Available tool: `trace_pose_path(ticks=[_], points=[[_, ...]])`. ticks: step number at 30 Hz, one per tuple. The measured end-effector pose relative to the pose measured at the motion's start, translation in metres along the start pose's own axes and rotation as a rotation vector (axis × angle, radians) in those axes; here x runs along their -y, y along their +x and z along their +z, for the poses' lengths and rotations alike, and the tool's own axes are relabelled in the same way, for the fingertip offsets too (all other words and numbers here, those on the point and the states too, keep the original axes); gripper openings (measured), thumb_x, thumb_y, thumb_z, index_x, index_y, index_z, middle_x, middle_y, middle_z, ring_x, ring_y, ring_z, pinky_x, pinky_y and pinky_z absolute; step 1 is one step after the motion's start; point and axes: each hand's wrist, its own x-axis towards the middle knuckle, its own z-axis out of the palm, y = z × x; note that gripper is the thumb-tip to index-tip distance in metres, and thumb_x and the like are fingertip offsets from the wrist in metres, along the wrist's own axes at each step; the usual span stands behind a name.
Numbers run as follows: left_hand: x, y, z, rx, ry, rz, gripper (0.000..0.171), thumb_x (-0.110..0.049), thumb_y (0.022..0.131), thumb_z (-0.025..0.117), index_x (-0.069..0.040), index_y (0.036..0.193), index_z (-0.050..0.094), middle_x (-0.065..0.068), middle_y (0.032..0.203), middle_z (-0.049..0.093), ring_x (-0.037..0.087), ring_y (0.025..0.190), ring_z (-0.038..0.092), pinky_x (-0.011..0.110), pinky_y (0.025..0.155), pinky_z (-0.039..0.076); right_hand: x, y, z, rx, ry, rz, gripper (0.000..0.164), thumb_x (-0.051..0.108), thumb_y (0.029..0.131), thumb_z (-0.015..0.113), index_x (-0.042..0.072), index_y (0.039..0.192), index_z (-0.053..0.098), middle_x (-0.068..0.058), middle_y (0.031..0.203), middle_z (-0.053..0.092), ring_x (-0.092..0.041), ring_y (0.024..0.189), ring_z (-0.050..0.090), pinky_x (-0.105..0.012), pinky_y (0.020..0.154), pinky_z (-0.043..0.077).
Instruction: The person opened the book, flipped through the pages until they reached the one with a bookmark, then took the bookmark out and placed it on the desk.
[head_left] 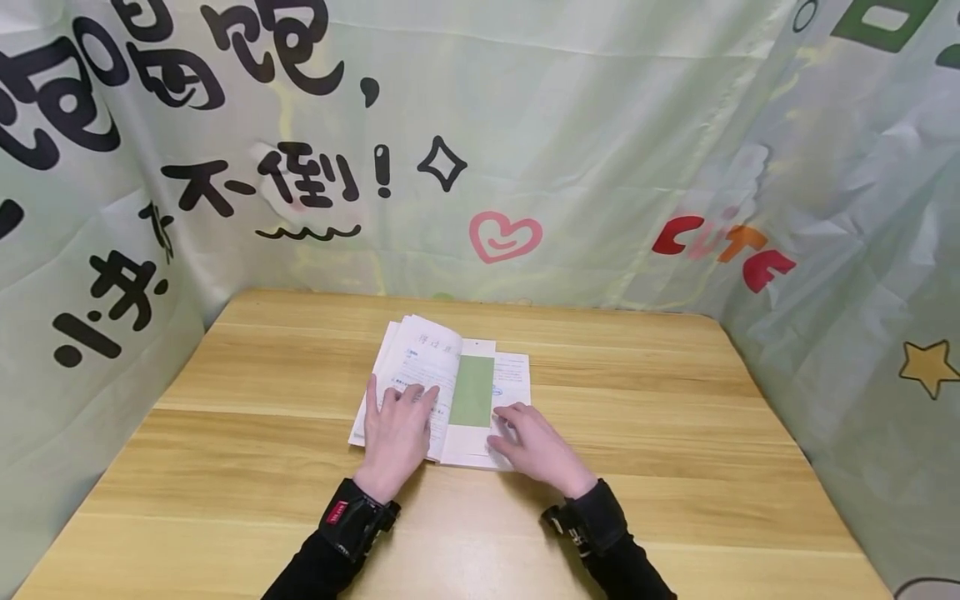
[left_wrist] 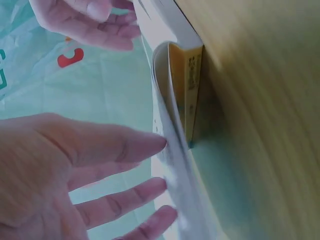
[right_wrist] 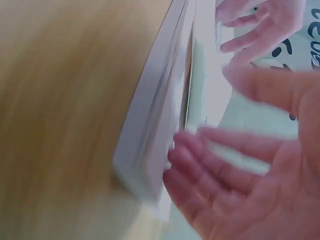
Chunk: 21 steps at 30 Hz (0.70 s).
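An open book [head_left: 513, 377] with printed pages lies on the table. Across its inner right side is a narrow white leaf with a green block [head_left: 472, 392]. My left hand [head_left: 399, 429] rests on the left page with fingers spread. In the left wrist view, the fingertips touch a page bowing out from the spine [left_wrist: 192, 85]. Over the right page, my right hand [head_left: 536, 446] has loosely bent fingers beside the green block's edge. The right wrist view shows that hand's thumb apart from the fingers [right_wrist: 215, 170], which lie against the page side, nothing visibly pinched.
The wooden table [head_left: 660, 417] extends on all sides of the book. A pale cloth backdrop [head_left: 600, 125] with black lettering, a pink heart and coloured letters hangs behind and at both sides. A black band [head_left: 356, 521] is on each wrist.
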Motion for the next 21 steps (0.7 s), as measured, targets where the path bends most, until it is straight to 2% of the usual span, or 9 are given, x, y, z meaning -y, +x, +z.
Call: trace_pose_path(ticks=[3, 5, 7, 10, 15, 21], points=[[0.0, -0.002, 0.0, 0.066, -0.026, 0.025, 0.04, -0.005, 0.078, 0.069, -0.014, 0.116, 0.069, 0.013, 0.121, 0.064, 0.038, 0.097, 0.057, 0.063, 0.098, 0.037, 0.002, 0.006, 0.005, -0.03, 0.029, 0.079, 0.028, 0.02, 0.088, 0.066, -0.005, 0.103, 0.067, -0.009, 0.086, 0.058, -0.02, 0.079, 0.052, -0.037, 0.07, 0.049], [-0.001, -0.003, 0.001, 0.128, -0.065, 0.047, 0.041, -0.004, 0.081, 0.066, -0.012, 0.121, 0.066, 0.016, 0.131, 0.058, 0.039, 0.108, 0.053, 0.062, 0.093, 0.042, 0.003, 0.011, 0.008, -0.037, 0.034, 0.127, 0.028, 0.021, 0.088, 0.066, -0.004, 0.1, 0.068, -0.008, 0.083, 0.057, -0.02, 0.077, 0.05, -0.036, 0.07, 0.048], [-0.003, -0.005, 0.002, 0.193, -0.101, 0.055, 0.043, -0.004, 0.084, 0.062, -0.008, 0.127, 0.062, 0.017, 0.139, 0.051, 0.04, 0.119, 0.046, 0.062, 0.09, 0.044, 0.004, 0.015, 0.011, -0.048, 0.048, 0.163, 0.032, 0.022, 0.087, 0.067, -0.006, 0.103, 0.068, -0.009, 0.085, 0.059, -0.02, 0.078, 0.051, -0.038, 0.071, 0.048], [-0.004, -0.006, 0.003, 0.267, -0.124, 0.031, 0.046, -0.007, 0.089, 0.059, -0.007, 0.134, 0.056, 0.016, 0.144, 0.046, 0.041, 0.129, 0.038, 0.066, 0.092, 0.041, 0.004, 0.019, 0.014, -0.071, 0.094, 0.216, 0.032, 0.023, 0.085, 0.069, -0.005, 0.101, 0.068, -0.01, 0.087, 0.061, -0.02, 0.079, 0.053, -0.039, 0.073, 0.05], [-0.005, -0.006, 0.004, 0.302, -0.085, 0.022, 0.047, -0.014, 0.09, 0.06, -0.009, 0.136, 0.054, 0.014, 0.144, 0.047, 0.039, 0.128, 0.04, 0.064, 0.089, 0.044, 0.005, 0.02, 0.018, -0.115, 0.162, 0.268, 0.029, 0.023, 0.083, 0.072, -0.002, 0.095, 0.064, -0.007, 0.08, 0.06, -0.017, 0.07, 0.052, -0.035, 0.066, 0.048], [-0.006, -0.006, 0.003, 0.322, -0.085, 0.018, 0.047, -0.015, 0.091, 0.058, -0.008, 0.138, 0.053, 0.015, 0.143, 0.048, 0.039, 0.125, 0.044, 0.063, 0.085, 0.046, 0.009, 0.02, 0.021, -0.124, 0.172, 0.305, 0.026, 0.022, 0.083, 0.071, 0.001, 0.095, 0.062, 0.0, 0.073, 0.061, -0.013, 0.064, 0.052, -0.032, 0.062, 0.046]])
